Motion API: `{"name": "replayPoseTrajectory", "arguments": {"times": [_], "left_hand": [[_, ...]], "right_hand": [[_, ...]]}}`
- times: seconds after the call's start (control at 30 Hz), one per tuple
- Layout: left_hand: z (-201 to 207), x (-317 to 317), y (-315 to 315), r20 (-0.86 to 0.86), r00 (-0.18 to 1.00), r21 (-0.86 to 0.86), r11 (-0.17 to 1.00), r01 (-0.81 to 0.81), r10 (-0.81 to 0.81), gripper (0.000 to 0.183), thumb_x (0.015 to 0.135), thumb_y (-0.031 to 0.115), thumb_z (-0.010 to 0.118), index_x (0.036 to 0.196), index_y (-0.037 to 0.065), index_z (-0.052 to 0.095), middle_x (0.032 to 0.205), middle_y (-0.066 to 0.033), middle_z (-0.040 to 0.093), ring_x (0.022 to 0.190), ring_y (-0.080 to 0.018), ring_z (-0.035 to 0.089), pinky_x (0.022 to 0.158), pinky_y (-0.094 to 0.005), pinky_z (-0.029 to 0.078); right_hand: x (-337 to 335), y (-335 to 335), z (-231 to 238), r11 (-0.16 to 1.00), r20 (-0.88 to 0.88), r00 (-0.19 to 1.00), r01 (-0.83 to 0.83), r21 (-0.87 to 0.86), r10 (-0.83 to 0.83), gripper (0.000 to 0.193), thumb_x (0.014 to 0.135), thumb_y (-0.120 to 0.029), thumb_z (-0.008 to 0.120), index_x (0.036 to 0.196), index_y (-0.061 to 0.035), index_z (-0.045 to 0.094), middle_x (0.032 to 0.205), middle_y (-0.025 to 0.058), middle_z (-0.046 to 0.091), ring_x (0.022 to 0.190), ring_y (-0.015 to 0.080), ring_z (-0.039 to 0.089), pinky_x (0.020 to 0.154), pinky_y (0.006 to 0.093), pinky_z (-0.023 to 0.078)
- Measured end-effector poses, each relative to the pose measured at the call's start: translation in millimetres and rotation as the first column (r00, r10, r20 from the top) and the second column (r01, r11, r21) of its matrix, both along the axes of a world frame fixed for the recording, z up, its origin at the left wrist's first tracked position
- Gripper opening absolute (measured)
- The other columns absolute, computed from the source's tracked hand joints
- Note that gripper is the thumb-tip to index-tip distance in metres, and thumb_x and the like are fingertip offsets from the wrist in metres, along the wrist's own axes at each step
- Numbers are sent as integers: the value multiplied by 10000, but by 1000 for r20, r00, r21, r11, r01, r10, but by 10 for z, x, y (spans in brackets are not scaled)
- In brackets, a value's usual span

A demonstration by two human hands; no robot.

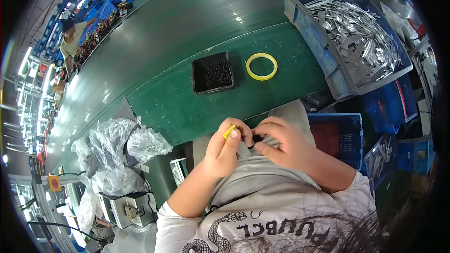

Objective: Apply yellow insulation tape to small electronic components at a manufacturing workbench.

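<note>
Close to my body, just off the table's near edge, my two hands meet. My left hand [224, 149] is closed, with a short piece of yellow tape [229, 132] at its thumb and forefinger. Below its fingers juts a thin, flat grey metal piece [243, 150], mostly hidden by the hand. My right hand [285, 141] curls its fingers and thumb around a small black part [256, 139] beside the left fingertips. The black part's exact kind is too small to tell.
On the green table [173, 112] stand a black bin [194, 77] of small black parts and a yellow tape roll [275, 69]. A blue-grey crate [323, 49] of metal strips is at right. Plastic bags [110, 145] lie left. Another person [72, 40] works far left.
</note>
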State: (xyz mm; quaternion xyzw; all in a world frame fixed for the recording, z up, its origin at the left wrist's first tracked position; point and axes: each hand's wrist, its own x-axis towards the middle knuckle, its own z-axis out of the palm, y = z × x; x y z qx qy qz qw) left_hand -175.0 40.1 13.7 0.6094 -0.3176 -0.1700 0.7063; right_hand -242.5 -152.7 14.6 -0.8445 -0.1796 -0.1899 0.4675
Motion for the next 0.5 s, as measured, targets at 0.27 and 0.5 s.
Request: {"name": "replayPoseTrajectory", "arguments": {"times": [0.27, 0.5], "left_hand": [[-87, -132, 10, -147, 989, 29, 999, 17, -12, 431, 1088, 343, 399, 1267, -31, 515, 1127, -199, 659, 1031, -244, 635, 925, -385, 519], [-116, -187, 72, -296, 950, -115, 984, -139, 99, 289, 1047, 72, 495, 1308, -38, 551, 1171, -175, 692, 1027, -185, 672, 896, -316, 552]], "right_hand": [[-217, 234, -429, 808, -612, 588, -129, 575, 529, 177, 1042, -135, 531, 980, -2, 630, 878, 29, 650, 839, 108, 608, 788, 276, 497], [-319, 167, -392, 775, -561, 683, -11, 632, 467, 245, 1037, -183, 547, 879, -3, 595, 771, 32, 631, 726, 96, 574, 678, 272, 471]]}}
